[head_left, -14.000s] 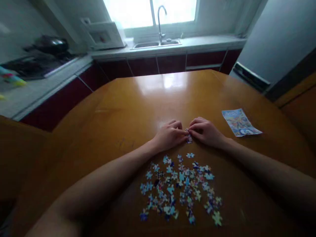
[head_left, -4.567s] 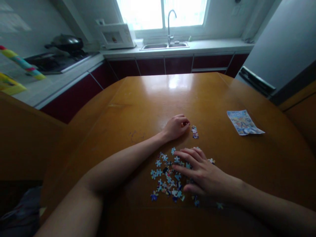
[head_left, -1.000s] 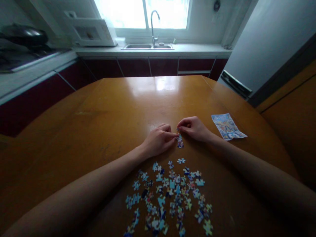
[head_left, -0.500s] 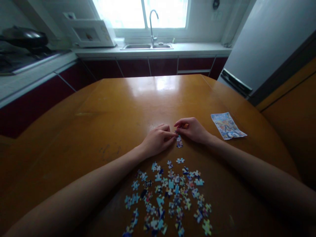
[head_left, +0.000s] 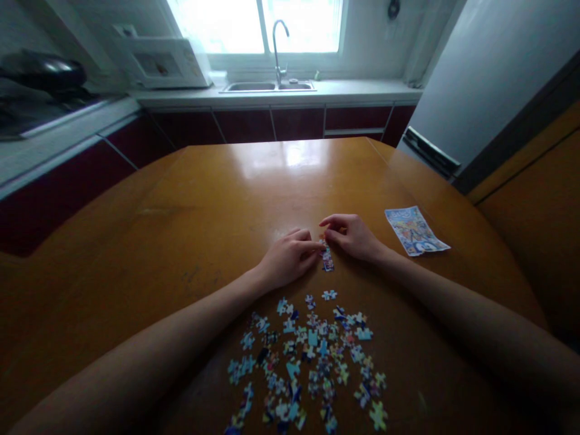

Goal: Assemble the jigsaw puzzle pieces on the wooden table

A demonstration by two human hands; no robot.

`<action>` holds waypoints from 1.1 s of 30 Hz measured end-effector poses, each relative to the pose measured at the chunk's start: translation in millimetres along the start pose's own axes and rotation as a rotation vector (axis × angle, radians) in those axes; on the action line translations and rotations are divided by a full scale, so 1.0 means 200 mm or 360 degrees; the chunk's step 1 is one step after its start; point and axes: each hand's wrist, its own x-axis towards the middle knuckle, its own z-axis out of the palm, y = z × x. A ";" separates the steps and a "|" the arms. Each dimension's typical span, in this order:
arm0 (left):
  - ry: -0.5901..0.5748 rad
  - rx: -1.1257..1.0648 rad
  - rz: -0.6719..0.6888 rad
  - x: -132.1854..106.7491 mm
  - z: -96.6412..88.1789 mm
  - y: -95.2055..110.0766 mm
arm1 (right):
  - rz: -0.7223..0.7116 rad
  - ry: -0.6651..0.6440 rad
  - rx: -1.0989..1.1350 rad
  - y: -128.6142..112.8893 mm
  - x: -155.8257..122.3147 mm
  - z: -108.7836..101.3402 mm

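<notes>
A narrow strip of joined puzzle pieces (head_left: 327, 261) lies on the wooden table between my hands. My left hand (head_left: 292, 257) rests at its left side, fingers curled, the index fingertip pressing the strip down. At the strip's far end, my right hand (head_left: 353, 237) has its thumb close to or touching the pieces. Its index finger is raised a little, with a gap to the thumb, and I see no piece between them. Nearer to me spreads a heap of loose puzzle pieces (head_left: 312, 338). One pale piece (head_left: 329, 295) lies just below the strip.
A creased printed picture sheet (head_left: 415, 231) lies to the right of my right hand. The table (head_left: 203, 205) has rounded sides. Beyond it stand a counter with a sink (head_left: 251, 87), a microwave (head_left: 158, 63), a pan (head_left: 43, 69) on the left, and a fridge (head_left: 480, 78) on the right.
My right fingertips have parted slightly and lifted from the strip's far end, so more of the strip shows. The left hand stays in place. The whole view has shifted a little.
</notes>
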 end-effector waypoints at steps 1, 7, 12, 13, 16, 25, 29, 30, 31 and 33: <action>-0.0007 0.0009 0.0009 0.00 0.00 0.00 | -0.0004 0.0058 0.0003 0.00 0.00 0.00; -0.0024 0.0022 0.0050 0.00 -0.01 0.01 | -0.0355 0.0180 -0.0333 -0.01 -0.03 -0.02; -0.0016 -0.0005 0.0022 0.01 -0.01 0.02 | -0.0466 -0.0008 -0.0642 0.01 -0.05 -0.02; -0.0016 -0.0007 0.0022 0.01 -0.01 0.02 | -0.0467 -0.0027 -0.0677 0.01 -0.04 -0.02; -0.0011 -0.0030 0.0025 0.01 -0.01 0.02 | -0.0475 -0.0041 -0.0740 0.01 -0.04 -0.03; 0.0107 0.0069 -0.0061 0.00 0.00 0.01 | -0.0466 -0.0033 -0.0711 0.01 -0.04 -0.02; 0.0061 0.0149 -0.0055 0.00 0.01 0.01 | -0.0433 0.0035 -0.0505 0.02 -0.04 -0.01; 0.0054 0.0156 -0.0056 0.00 0.01 0.01 | -0.0408 0.0084 -0.0448 0.02 -0.04 -0.01; 0.0050 0.0157 -0.0057 0.00 0.01 0.01 | -0.0382 0.0144 -0.0406 0.01 -0.04 -0.01; 0.0045 0.0141 -0.0051 0.00 0.01 0.02 | -0.0349 0.0248 -0.0377 0.00 -0.04 -0.01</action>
